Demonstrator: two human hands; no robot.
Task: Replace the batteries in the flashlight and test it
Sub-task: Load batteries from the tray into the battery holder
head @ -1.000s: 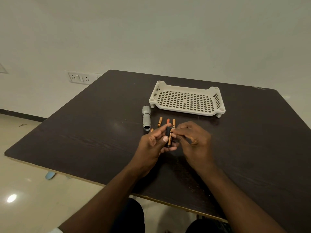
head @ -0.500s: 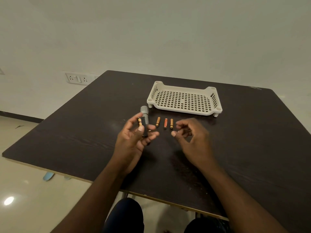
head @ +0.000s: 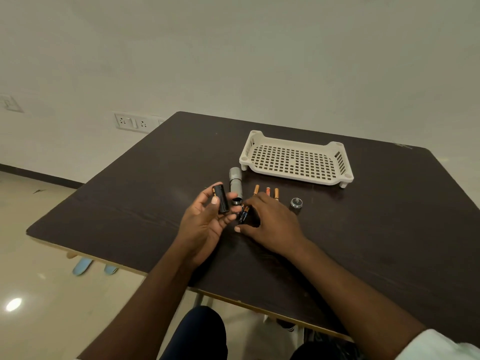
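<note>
My left hand [head: 205, 222] holds a black battery holder [head: 222, 198] upright between thumb and fingers. The silver flashlight body [head: 235, 186] lies on the dark table [head: 389, 229] just beyond it, its open end toward me. My right hand [head: 270, 222] reaches down palm-down over black and copper batteries [head: 243, 215] lying on the table, its fingers touching them. Three orange-tipped batteries [head: 267, 192] lie in a row behind that hand. The silver tail cap [head: 296, 203] sits to their right.
A cream perforated plastic tray [head: 296, 160] stands at the back of the table. A wall socket plate [head: 132, 122] is on the left wall. The near table edge runs in front of my lap.
My left hand carried the black holder left, away from the right hand. My right hand dropped onto the batteries on the table. The tail cap has come into view.
</note>
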